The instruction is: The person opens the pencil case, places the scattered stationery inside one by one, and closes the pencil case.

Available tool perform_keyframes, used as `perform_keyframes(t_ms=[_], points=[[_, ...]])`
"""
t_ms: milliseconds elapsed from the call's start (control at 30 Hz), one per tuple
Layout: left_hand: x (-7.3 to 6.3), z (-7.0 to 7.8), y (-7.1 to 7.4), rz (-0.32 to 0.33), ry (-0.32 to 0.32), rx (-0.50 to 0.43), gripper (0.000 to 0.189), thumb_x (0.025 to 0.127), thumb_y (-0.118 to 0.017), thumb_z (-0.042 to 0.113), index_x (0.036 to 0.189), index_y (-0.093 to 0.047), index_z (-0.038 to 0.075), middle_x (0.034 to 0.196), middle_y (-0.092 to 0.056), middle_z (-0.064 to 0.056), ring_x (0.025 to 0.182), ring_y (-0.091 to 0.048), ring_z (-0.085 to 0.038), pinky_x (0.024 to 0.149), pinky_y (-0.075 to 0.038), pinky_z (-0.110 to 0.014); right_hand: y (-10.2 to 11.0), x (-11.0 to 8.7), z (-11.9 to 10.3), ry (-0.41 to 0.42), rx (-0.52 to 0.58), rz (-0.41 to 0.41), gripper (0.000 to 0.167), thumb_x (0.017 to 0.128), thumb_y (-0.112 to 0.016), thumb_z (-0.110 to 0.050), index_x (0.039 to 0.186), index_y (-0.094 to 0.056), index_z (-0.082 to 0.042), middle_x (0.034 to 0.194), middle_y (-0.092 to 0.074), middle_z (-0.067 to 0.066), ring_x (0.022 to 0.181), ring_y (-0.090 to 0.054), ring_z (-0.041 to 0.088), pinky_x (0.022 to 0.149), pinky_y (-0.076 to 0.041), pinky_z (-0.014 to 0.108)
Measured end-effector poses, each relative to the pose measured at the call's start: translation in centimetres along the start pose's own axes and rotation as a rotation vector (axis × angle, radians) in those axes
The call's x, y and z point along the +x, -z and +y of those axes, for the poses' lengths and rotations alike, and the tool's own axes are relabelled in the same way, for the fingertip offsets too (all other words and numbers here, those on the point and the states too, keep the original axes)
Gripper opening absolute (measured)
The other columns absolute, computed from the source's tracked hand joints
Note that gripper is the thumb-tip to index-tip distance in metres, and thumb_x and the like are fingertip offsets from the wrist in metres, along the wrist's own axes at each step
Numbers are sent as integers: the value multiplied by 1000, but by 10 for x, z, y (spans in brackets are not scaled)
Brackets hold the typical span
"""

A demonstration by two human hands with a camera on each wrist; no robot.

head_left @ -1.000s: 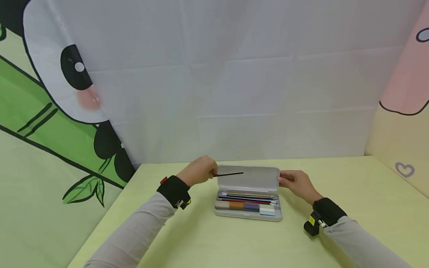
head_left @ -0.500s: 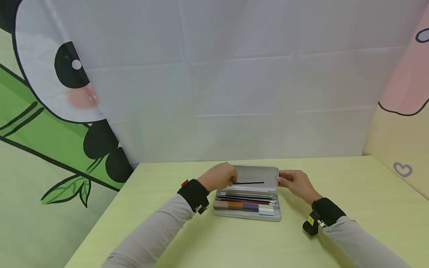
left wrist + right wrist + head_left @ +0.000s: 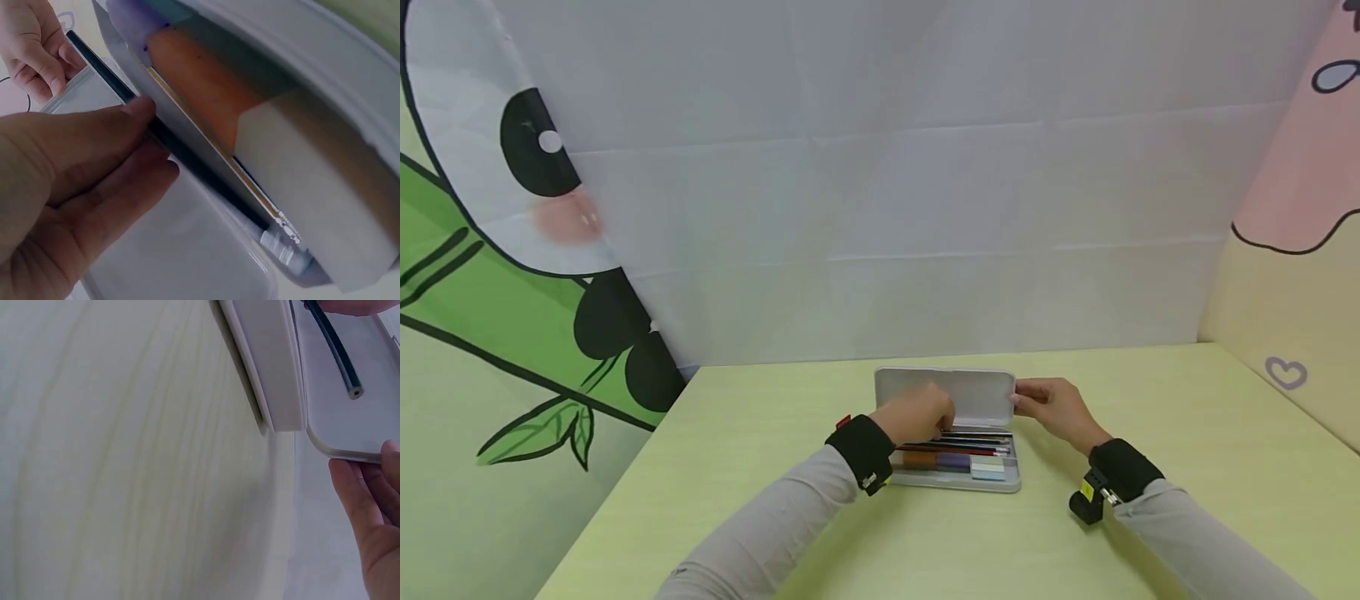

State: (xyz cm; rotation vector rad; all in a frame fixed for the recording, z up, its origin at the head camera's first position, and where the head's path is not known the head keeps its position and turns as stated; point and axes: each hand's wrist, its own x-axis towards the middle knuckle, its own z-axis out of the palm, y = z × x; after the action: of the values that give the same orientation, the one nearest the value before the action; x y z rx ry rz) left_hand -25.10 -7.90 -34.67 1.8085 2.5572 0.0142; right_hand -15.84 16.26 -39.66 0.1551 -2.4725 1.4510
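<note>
A grey pencil case [image 3: 955, 487] lies open on the table, its lid [image 3: 988, 396] raised at the back. My left hand [image 3: 917, 414] is over the case's left part and covers some of it. It pinches a dark pencil [image 3: 194, 159] between thumb and fingers, low over the tray beside the pencils there. The pencil's flat end [image 3: 355, 393] shows in the right wrist view. Fingers and thumb of my right hand [image 3: 1060, 410] hold the right edge of the lid.
Several pencils [image 3: 977, 440] lie along the back of the tray. In front are beige, orange [image 3: 194, 87] and purple [image 3: 953, 460] block-like pieces and a white and light-blue eraser [image 3: 987, 472]. Behind the pale yellow table [image 3: 775, 517] hangs a white cloth [image 3: 880, 208].
My left hand has moved right and down with the pencil, from left of the lid to the tray. The right hand stays at the lid; the head view has shifted slightly right.
</note>
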Motion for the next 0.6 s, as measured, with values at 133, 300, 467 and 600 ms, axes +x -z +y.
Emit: perform_keyframes(t_ms=[133, 300, 467, 600], points=[[-3, -2, 1, 12, -6, -59, 10, 86, -87, 0, 93, -80, 1, 88, -77, -9, 79, -71, -17, 68, -56, -18, 2, -1, 1, 43, 14, -6, 36, 102, -68, -3, 128, -63, 22, 117, -71, 36, 97, -79, 34, 84, -66, 34], [-7, -3, 2, 22, 7, -81, 9, 86, -85, -4, 93, -80, 0, 89, -78, -10, 80, -72, -19, 69, -57, -20, 1, -1, -4, -31, 13, -8, 35, 103, -64, 3, 131, -60, 24, 121, -69, 38, 104, -75, 45, 89, -65, 41], [-9, -5, -2, 24, -17, -27, 10, 84, -88, -2, 89, -80, 2, 84, -76, -7, 77, -70, -17, 68, -57, -20, 1, -1, -7, -65, -10, -4, 35, 103, -62, 5, 132, -58, 24, 124, -68, 38, 107, -74, 46, 91, -64, 43], [-11, -6, -8, 9, -20, -24, 10, 84, -86, -4, 87, -80, 3, 84, -76, -6, 79, -70, -17, 69, -58, -20, 0, -1, -6, -79, -9, -3, 35, 104, -63, 4, 132, -58, 24, 124, -68, 38, 107, -74, 45, 91, -64, 43]])
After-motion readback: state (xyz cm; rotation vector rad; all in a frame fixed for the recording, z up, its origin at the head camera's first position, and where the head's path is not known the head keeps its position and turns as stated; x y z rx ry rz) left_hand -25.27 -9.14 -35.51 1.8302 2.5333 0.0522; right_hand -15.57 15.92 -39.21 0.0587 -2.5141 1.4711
